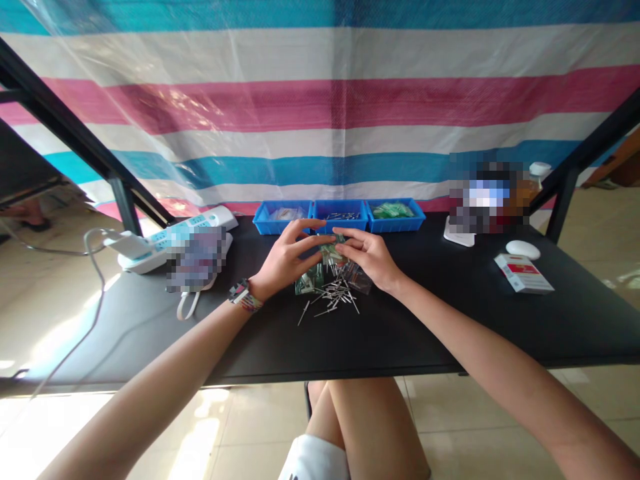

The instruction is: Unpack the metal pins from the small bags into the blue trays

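Observation:
Both hands meet over the table's middle around a small clear plastic bag (330, 253) with green pieces in it. My left hand (287, 255) has its fingers reaching to the bag's left side and top. My right hand (373, 257) pinches it from the right, near the upper edge. Below lies a loose pile of silver blind rivets (337, 293), several scattered toward me. Another bag with green contents (309, 280) rests left of the pile. A clear bag (358, 277) lies partly under my right hand. Fingers hide part of the held bag.
Behind the hands stand three blue bins: a left bin (257, 220) with clear bags, a middle bin (340, 225) with rivets, and a right bin (420, 220) with green pieces. A power strip (220, 217) lies left; a cigarette box (525, 275) and white mouse (523, 250) lie right.

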A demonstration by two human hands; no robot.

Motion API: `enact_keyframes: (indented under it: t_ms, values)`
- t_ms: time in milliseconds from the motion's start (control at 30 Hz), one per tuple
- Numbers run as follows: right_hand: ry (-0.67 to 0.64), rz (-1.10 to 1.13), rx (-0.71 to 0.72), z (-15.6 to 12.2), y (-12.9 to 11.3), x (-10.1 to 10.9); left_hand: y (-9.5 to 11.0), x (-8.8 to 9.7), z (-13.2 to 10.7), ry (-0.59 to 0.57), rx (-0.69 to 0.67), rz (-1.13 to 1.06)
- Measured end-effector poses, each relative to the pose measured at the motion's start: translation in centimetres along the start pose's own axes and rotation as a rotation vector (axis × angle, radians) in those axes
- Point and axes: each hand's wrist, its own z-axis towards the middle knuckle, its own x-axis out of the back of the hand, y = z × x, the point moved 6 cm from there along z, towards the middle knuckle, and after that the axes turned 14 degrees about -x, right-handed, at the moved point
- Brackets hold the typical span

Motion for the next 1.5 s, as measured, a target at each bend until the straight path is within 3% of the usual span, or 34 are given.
enact_keyframes:
  t_ms: [133, 300, 533, 600, 700, 800, 867, 967, 1033, 1133, 1500]
  values:
    - [-0.032, -0.064, 0.031, -0.9, -0.7, -0.4, -0.4, 0.1, 0.1, 0.047, 0.057, -0.053]
    - [0.109, -0.274, 0.211, -1.3, -1.7, -0.1, -1.3, -0.1, 0.0, 0.08, 0.188, -0.13]
    - [-0.053, 0.035, -0.021, -0.3, 0.0, -0.5, -1.0, -0.8, -0.1, 0.003, 0.223, -0.289]
    - [-0.004, 0.12, -0.008, 0.0, -0.5, 0.6, -1.1, -0.8, -0.2, -0.009, 0.256, -0.34]
    - [0.204, 0.139, 0.1, 0.9, -1.9, 4.4, -1.5, -0.6, -0.4, -0.004, 0.305, -0.363]
    - [0.551, -0.031, 0.28, 1.0, -3.7, 10.0, -1.9, -0.5, -0.5, 0.005, 0.319, -0.353]
    - [0.785, -0.268, 0.368, 0.6, -4.7, 13.1, -1.9, -0.6, -0.5, -0.002, 0.321, -0.35]
    - [0.984, -0.783, 0.383, 0.1, -5.2, 14.8, -1.9, -0.8, -0.6, -0.016, 0.319, -0.345]
    - [0.989, -1.05, 0.37, 0.2, -4.9, 14.4, -1.9, -0.9, -0.6, -0.026, 0.315, -0.34]
    - [0.918, -1.249, 0.372, 0.7, -4.1, 13.2, -1.9, -0.9, -0.7, -0.038, 0.317, -0.332]
    - [0.991, -1.394, 0.196, 1.7, -2.4, 13.6, -2.0, -0.8, -0.7, -0.031, 0.324, -0.318]
